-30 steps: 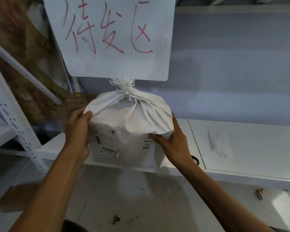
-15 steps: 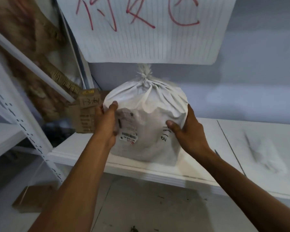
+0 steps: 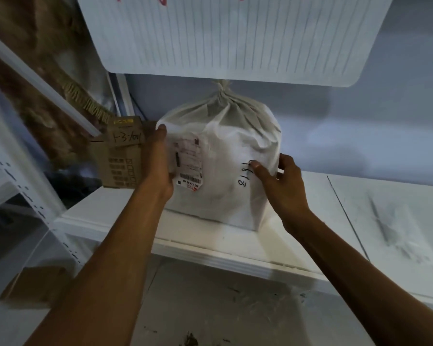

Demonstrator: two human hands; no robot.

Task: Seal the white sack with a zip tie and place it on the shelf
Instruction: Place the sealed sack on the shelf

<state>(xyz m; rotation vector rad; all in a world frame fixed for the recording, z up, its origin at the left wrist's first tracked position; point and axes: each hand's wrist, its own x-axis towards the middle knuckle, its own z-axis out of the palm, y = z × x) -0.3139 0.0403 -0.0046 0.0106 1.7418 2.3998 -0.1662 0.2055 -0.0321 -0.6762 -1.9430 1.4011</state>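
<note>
The white sack (image 3: 225, 146) stands upright on the white shelf (image 3: 210, 243), its neck gathered and tied at the top (image 3: 221, 89). A shipping label and handwritten black numbers show on its front. My left hand (image 3: 160, 158) presses flat against the sack's left side. On the sack's right side lies my right hand (image 3: 280, 178), thumb on the front near the numbers. Both hands hold the sack between them. The zip tie itself is too small to make out.
A brown cardboard box (image 3: 121, 156) sits on the shelf right beside the sack's left. A lined white sign (image 3: 235, 36) hangs above. A white perforated shelf post (image 3: 30, 196) rises at left. A dusty smear (image 3: 395, 228) marks the shelf to the right.
The sack has gone from the shelf's front edge deeper onto the shelf and now rests there. Both hands followed it forward, still on its sides.
</note>
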